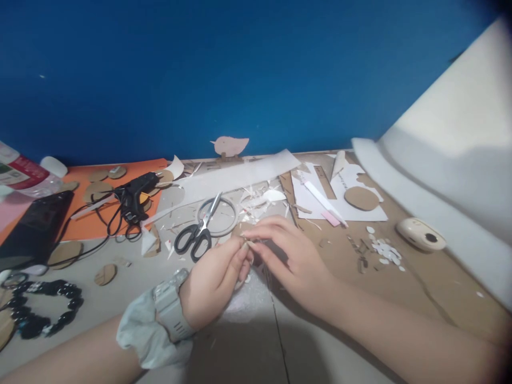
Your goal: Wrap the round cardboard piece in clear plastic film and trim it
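My left hand [218,280] and my right hand [292,261] meet at the middle of the work surface, fingertips touching. Both have their fingers pinched closed. A small piece between them is mostly covered by the fingers, and I cannot make out what it is. My left wrist wears a pale watch [173,306] and a light scrunchie [140,330]. Just beyond the left hand lie black-handled scissors [200,232], blades slightly apart, across a clear ring [230,226]. White paper scraps [260,200] are scattered past my fingertips.
A black glue gun [136,197] with its cord rests on orange paper [84,218] at left, near cardboard discs [105,274] and a bead bracelet [74,304]. A pink bird cutout [232,145] stands by the blue wall. White paper dots [387,252] and a cream case [420,234] lie right.
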`<state>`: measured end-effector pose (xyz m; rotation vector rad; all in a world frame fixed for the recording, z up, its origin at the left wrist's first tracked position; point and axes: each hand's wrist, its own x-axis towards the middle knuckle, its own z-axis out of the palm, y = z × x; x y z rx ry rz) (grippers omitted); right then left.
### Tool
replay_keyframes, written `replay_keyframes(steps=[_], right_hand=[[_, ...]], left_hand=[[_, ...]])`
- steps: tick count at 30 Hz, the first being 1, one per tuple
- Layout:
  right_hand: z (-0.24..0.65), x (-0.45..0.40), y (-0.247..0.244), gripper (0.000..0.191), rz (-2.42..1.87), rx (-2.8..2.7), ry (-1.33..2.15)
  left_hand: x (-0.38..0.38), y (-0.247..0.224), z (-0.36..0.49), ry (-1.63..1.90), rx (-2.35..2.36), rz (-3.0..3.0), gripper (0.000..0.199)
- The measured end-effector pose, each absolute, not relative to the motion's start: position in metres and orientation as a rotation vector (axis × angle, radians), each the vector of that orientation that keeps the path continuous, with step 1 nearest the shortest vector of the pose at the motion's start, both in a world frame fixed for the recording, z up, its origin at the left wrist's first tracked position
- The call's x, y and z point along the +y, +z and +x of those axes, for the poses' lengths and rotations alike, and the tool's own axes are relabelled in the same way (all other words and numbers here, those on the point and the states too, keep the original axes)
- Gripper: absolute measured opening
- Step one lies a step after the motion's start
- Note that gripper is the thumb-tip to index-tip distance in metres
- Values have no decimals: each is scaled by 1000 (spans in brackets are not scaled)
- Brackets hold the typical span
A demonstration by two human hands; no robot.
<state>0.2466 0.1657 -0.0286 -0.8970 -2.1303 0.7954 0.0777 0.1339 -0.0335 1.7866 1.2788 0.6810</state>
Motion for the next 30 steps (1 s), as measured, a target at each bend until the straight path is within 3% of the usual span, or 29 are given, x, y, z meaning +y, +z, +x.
replay_keyframes(steps=[30], right_hand=[[245, 167, -29, 15, -941, -2055, 939]], left_hand=[[135, -35, 76, 711, 1324, 1798, 32]])
